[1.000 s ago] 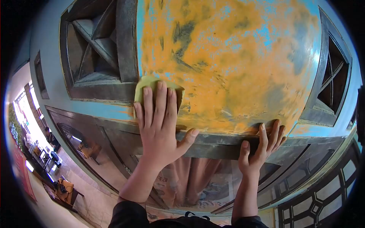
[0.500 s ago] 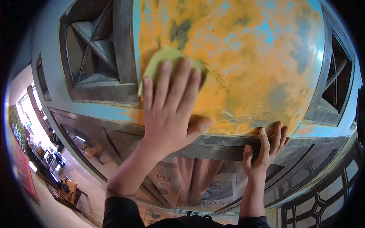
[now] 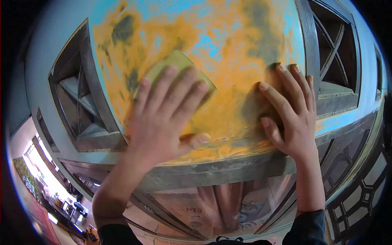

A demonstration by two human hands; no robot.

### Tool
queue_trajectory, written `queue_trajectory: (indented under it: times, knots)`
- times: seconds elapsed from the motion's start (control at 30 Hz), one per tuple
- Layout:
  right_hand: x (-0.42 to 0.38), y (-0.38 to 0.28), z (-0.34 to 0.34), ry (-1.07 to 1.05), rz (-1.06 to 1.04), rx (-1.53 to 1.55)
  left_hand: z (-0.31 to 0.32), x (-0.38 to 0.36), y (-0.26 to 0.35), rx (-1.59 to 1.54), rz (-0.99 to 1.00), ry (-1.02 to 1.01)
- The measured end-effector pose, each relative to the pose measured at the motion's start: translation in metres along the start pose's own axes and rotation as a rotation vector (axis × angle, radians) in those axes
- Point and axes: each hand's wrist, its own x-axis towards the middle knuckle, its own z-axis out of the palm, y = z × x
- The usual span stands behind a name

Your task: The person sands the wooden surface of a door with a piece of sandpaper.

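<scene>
One thin yellow-green sheet (image 3: 177, 59) lies pressed to the orange-mottled blue wall (image 3: 230, 110), centre-left, under your spread left hand (image 3: 157, 124); your open, empty right hand (image 3: 297, 126) seemingly braces centre-right.

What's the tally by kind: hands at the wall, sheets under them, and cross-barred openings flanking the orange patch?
Hands: 2, the left hand and the right hand
Sheets: 1, the yellow-green sheet under the left hand
Cross-barred openings: 2, the left opening and the right opening
Total: 5
</scene>
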Motion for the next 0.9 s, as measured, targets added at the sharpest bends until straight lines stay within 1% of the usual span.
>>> queue_trajectory:
  times: [0.03, 0.07, 0.17, 0.2, 0.27, 0.3, 0.4, 0.5, 0.53, 0.57, 0.6, 0.63, 0.73, 0.8, 0.9]
  knots:
    - [-0.003, 0.000, 0.000, -0.005, 0.005, 0.004, -0.002, 0.004, -0.006, 0.014, 0.017, 0.001]
    - [-0.006, -0.001, -0.001, -0.016, 0.017, -0.009, 0.001, 0.017, -0.022, 0.028, -0.028, 0.106]
    - [-0.013, 0.001, -0.003, -0.024, 0.026, -0.006, 0.003, 0.047, -0.043, 0.052, -0.069, 0.251]
    - [-0.017, 0.003, -0.002, -0.018, 0.031, 0.004, -0.006, 0.049, -0.027, 0.058, 0.000, 0.175]
    - [-0.023, 0.009, -0.004, -0.023, 0.029, 0.003, -0.004, 0.026, 0.014, -0.065, 0.276, -0.035]
    - [-0.026, 0.012, -0.005, -0.024, 0.029, 0.001, -0.005, 0.024, 0.025, -0.126, 0.415, -0.142]
    - [-0.029, 0.023, -0.009, -0.055, 0.001, -0.020, -0.021, 0.048, -0.009, 0.117, 0.322, -0.150]
    - [-0.029, 0.023, -0.010, -0.066, -0.003, -0.016, -0.011, 0.066, -0.043, 0.092, 0.113, 0.126]
    - [-0.030, 0.023, -0.009, -0.059, 0.004, -0.010, -0.010, 0.064, -0.030, 0.049, 0.125, 0.126]
    - [-0.030, 0.023, -0.009, -0.051, 0.009, -0.006, -0.009, 0.054, -0.006, -0.026, 0.219, 0.000]
    - [-0.031, 0.021, -0.010, -0.028, 0.057, 0.006, -0.007, 0.040, 0.022, -0.102, 0.315, -0.127]
    - [-0.031, 0.023, -0.011, -0.028, 0.057, 0.027, -0.007, 0.034, 0.037, -0.179, 0.413, -0.257]
    - [-0.031, 0.036, -0.014, -0.013, 0.044, 0.066, -0.011, 0.051, 0.027, 0.054, 0.462, -0.220]
    - [-0.029, 0.045, -0.016, -0.018, 0.006, 0.059, -0.016, 0.076, -0.006, 0.186, 0.232, -0.055]
    - [-0.023, 0.061, -0.022, -0.034, -0.083, 0.042, -0.010, 0.090, -0.004, 0.056, 0.131, 0.120]
